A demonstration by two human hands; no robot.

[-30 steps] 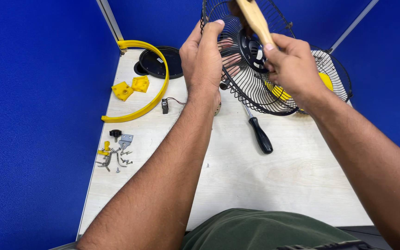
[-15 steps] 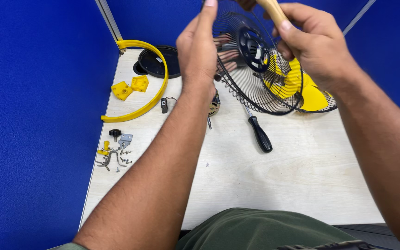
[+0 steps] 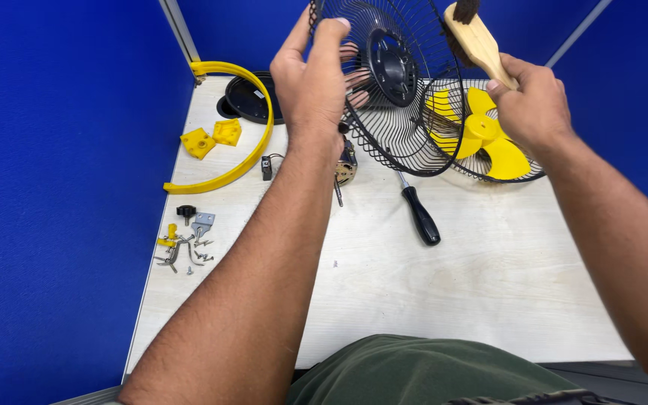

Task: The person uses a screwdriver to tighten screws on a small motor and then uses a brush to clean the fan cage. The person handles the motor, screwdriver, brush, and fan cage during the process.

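The black wire fan guard [image 3: 395, 82] — a round dome of thin radial spokes around a solid black hub — is held tilted above the tabletop [image 3: 451, 285]. The left hand [image 3: 313, 82] has its fingers curled over the rim, while the right hand [image 3: 534, 101] is wrapped around a wooden-handled brush [image 3: 474, 37] (bristles at the guard's upper edge).

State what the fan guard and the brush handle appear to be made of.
Fan guard: seemingly metal wire with a black coating, judging by thin, evenly spaced ribs. Brush handle: apparently bare, light wood, pale tan and matte; the bristles look dark, their material unclear.
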